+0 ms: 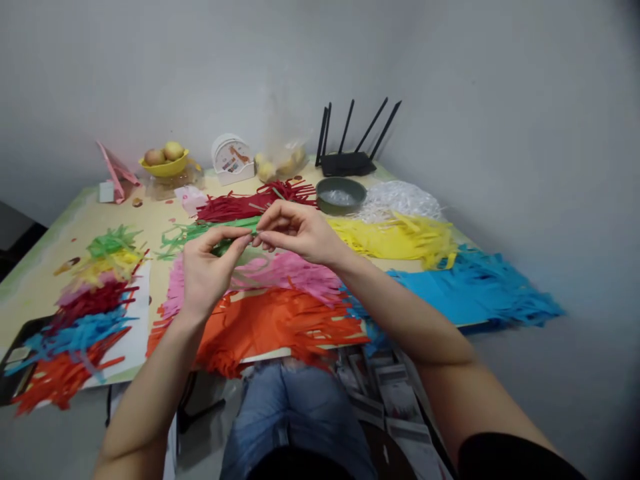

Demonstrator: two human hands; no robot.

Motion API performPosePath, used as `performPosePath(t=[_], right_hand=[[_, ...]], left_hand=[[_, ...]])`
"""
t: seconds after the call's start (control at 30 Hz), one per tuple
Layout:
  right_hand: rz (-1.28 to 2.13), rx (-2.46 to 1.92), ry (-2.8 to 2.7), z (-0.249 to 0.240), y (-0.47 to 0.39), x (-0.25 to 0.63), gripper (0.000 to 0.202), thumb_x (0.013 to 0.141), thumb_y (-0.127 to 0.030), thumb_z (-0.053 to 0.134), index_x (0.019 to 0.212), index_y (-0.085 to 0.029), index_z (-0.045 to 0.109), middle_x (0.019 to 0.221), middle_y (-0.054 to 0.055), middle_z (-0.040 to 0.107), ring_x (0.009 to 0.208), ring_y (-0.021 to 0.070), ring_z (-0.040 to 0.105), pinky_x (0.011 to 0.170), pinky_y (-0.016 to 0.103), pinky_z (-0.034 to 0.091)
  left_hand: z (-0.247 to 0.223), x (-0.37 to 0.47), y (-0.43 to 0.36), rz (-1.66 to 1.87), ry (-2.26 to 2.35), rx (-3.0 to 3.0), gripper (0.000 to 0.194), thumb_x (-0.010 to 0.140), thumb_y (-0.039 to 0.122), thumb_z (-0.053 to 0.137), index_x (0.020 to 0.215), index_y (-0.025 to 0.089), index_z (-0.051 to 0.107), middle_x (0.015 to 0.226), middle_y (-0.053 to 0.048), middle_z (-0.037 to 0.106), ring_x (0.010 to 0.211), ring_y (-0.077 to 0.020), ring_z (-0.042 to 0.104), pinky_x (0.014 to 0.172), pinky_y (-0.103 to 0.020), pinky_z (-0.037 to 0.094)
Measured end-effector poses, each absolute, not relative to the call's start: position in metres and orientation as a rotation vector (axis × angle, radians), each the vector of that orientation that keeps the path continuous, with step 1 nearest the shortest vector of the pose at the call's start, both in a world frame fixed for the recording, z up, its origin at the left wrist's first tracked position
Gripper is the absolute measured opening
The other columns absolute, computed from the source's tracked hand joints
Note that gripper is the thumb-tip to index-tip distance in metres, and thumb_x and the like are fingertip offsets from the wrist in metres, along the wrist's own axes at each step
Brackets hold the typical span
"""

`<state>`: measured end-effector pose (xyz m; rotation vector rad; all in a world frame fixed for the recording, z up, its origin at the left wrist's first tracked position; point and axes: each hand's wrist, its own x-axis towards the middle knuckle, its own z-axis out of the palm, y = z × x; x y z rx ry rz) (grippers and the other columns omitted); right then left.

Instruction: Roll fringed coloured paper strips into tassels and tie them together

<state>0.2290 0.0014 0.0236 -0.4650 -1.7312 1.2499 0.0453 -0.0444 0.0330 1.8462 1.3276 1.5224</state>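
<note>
My left hand and my right hand meet in the air above the middle of the table, fingertips almost touching. Both are closed in a pinch on a thin green strip, which looks like paper. Fingers hide most of the strip, and a pale loop hangs below them. Behind the hands lies a pile of green strips. Beneath them are pink fringed sheets and, nearer to me, orange fringed sheets.
Right of the hands lie yellow fringed sheets and blue ones. Dark red strips, a green bowl, white shreds and a black router stand farther back. Small multicoloured bundles lie left, beside a fruit bowl behind.
</note>
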Motion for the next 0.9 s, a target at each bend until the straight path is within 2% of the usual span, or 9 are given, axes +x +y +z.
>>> performPosePath(t=[0.33,0.47,0.73,0.9], right_hand=[[1.348,-0.504,-1.585,0.018,-0.026,0.195,0.042,0.074,-0.051,0.081,0.089,-0.015,0.066,0.074,0.001,0.07,0.062,0.0089,0.06,0.061,0.023,0.052],[1.256,-0.533,-1.57,0.018,-0.038,0.188,0.036,0.075,-0.047,0.081,0.086,-0.015,0.068,0.078,0.0,0.069,0.064,0.0088,0.058,0.064,0.024,0.052],[1.025,-0.621,-1.591,0.011,-0.055,0.18,0.03,0.081,-0.045,0.075,0.088,-0.016,0.069,0.087,0.003,0.071,0.079,0.0134,0.064,0.075,0.028,0.054],[1.035,-0.623,-1.557,0.004,-0.058,0.178,0.035,0.08,-0.049,0.075,0.089,-0.016,0.07,0.085,0.004,0.071,0.076,0.0136,0.065,0.071,0.028,0.054]], left_hand=[[0.027,0.022,-0.08,1.559,1.367,1.961,0.007,0.081,0.025,0.073,0.083,0.02,0.078,0.082,-0.003,0.077,0.077,-0.0175,0.069,0.076,-0.029,0.053],[0.028,0.016,-0.087,1.526,1.296,1.839,0.007,0.079,0.024,0.073,0.081,0.019,0.077,0.078,-0.003,0.077,0.072,-0.0163,0.069,0.07,-0.026,0.052],[0.019,0.017,-0.092,1.582,1.292,1.782,0.005,0.077,0.02,0.071,0.079,0.017,0.075,0.076,-0.003,0.075,0.071,-0.0153,0.069,0.071,-0.025,0.053],[0.016,0.019,-0.094,1.561,1.284,1.619,0.009,0.075,0.025,0.073,0.078,0.016,0.074,0.075,-0.004,0.075,0.068,-0.0157,0.068,0.065,-0.025,0.053]])
